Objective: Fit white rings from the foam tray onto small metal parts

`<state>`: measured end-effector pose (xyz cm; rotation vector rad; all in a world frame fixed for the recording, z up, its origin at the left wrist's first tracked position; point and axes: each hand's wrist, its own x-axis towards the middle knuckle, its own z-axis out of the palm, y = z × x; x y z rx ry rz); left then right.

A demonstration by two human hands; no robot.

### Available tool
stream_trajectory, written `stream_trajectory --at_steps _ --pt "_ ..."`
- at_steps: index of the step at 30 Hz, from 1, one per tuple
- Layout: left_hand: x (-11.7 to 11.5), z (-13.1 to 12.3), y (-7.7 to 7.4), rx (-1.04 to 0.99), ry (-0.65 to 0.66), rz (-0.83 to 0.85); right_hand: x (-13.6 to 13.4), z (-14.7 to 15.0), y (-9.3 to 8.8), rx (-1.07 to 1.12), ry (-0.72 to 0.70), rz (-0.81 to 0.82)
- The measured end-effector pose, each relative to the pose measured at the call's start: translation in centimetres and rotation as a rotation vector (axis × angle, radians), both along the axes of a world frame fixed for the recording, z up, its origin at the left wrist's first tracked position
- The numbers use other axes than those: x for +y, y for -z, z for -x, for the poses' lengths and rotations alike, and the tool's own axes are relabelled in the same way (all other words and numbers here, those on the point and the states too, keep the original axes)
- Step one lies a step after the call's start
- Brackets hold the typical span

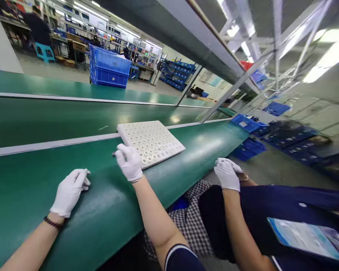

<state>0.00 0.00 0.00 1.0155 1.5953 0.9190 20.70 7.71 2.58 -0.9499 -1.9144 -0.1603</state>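
Observation:
A white tray (155, 137) with rows of round holes, several holding small white rings, lies on the green bench (107, 210). My right hand (129, 162), in a white glove, is curled at the tray's near left corner, and a small dark tip sticks out beside its thumb. My left hand (70, 191), also gloved, rests on the bench further left, apart from the tray. Its fingers are pressed together and bent at the tips, and I cannot see anything in them.
A co-worker's gloved hand (227, 174) grips the bench's edge at the right, with the forearm and dark clothing below it. A green conveyor belt (73, 118) runs behind the bench. Stacked blue crates (109, 67) stand on the far floor, and more blue bins (247, 123) at the right.

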Motion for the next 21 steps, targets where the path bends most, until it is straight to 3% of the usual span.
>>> stream_trajectory --at_steps 3,5,7,10,15,21 --pt "0.3 0.2 0.6 0.000 0.069 0.008 0.1 -6.8 0.0 0.184 0.495 0.039" --pt "0.4 0.3 0.9 0.033 0.126 0.005 -0.2 -10.8 -0.1 0.354 0.660 0.201" --pt "0.5 0.4 1.0 0.092 0.190 -0.009 -0.6 -13.9 -0.1 0.476 0.727 0.446" --pt "0.4 0.5 0.9 0.177 0.266 -0.031 -1.2 -16.6 0.1 0.166 0.818 0.696" --pt "0.4 0.4 0.5 0.192 0.302 -0.023 -1.1 -17.5 1.3 -0.014 0.868 0.693" --pt "0.4 0.4 0.7 0.203 0.312 -0.033 -0.8 -17.5 2.8 -0.079 0.926 0.543"
